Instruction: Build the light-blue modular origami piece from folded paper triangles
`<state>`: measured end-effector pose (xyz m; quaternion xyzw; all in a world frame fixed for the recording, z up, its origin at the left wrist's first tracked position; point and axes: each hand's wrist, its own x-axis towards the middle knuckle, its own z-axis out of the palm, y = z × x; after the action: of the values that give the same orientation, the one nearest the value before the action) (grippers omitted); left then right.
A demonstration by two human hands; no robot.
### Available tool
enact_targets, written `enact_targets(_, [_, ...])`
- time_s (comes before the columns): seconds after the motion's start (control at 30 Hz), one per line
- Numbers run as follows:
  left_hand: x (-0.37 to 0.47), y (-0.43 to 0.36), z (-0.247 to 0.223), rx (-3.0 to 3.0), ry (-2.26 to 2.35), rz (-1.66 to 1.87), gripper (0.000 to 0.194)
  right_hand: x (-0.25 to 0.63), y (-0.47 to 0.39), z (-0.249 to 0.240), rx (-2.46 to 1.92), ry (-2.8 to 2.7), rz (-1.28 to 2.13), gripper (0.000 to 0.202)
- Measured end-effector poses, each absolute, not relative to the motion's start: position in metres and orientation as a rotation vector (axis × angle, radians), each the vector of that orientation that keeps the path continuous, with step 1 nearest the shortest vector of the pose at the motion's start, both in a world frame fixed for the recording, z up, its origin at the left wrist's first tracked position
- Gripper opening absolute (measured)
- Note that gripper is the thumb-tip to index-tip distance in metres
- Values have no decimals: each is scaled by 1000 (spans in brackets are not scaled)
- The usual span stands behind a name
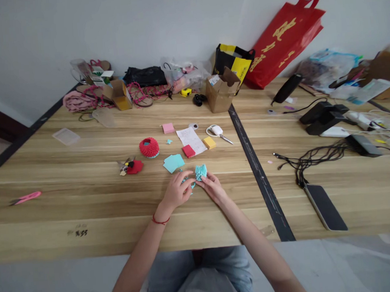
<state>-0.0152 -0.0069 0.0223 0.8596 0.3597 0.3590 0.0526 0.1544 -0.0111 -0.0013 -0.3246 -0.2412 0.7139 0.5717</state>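
One right hand (214, 189) clamped on folded turquoise paper (201, 172), left hand (177, 191) nearby, fingers apart

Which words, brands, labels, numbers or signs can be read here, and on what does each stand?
"55", dark marking on the light wooden tabletop, lower left; the mark before it is unclear.
Large red bag: gold characters, too blurred to read.
Black-and-yellow bag: letters too small.
White paper sheet: faint writing, unreadable.
Long black strip: pale marks, unreadable.

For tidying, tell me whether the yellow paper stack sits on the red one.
No, the yellow stack lies apart, to the right of the red stack.
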Motion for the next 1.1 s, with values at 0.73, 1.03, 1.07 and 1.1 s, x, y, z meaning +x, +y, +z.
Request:
enact_targets(0.73, [-13, -4, 26, 2493, 1177, 1075, 54, 155, -11, 0, -709, -638, 1736, 20])
enact_targets(1.03, [-14, -6, 29, 2431, 1173, 1046, 56, 159, -12, 2, -656, -590, 1760, 26])
enact_targets(1.07, [-14, -6, 29, 2429, 1176, 1040, 57, 159, -12, 1, -658, -584, 1754, 27])
enact_targets(1.1, [-14, -6, 29, 2427, 1179, 1035, 57, 159, -12, 1, -661, -581, 1750, 28])
